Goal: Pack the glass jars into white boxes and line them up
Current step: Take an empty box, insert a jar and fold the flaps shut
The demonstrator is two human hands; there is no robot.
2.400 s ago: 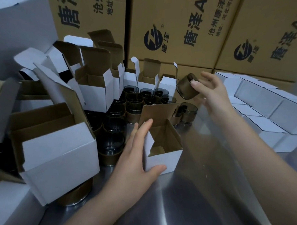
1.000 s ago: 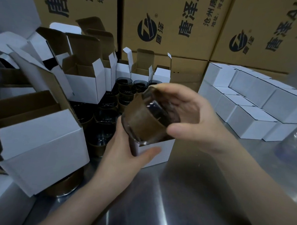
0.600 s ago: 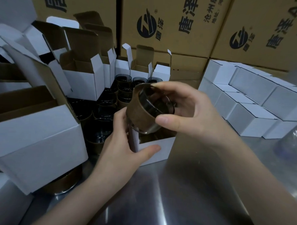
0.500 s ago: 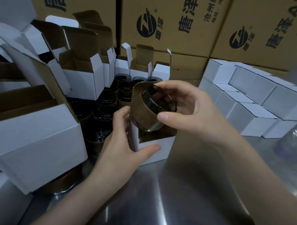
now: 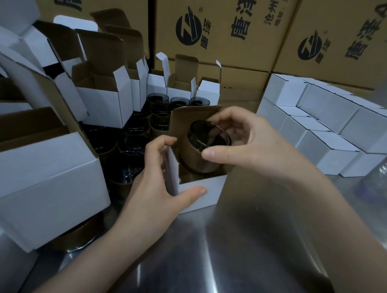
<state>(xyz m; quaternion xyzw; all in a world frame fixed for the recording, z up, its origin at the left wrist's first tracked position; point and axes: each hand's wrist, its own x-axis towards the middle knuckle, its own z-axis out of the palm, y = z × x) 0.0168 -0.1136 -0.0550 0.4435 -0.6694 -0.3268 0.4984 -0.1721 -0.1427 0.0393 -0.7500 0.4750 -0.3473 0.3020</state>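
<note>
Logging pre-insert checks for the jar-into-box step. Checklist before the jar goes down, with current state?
1. Right hand grips the glass jar round its wall: ok.
2. Left hand holds the open white box on the steel table: ok.
3. Lid flap stands up behind the jar, out of the opening: ok.
4. Side flap held aside by the left hand: ok.
5. Jar upright over the opening: not ok, it is tilted, mouth toward the camera.
6. Box floor free of anything: cannot tell, the jar hides most of it.
</note>
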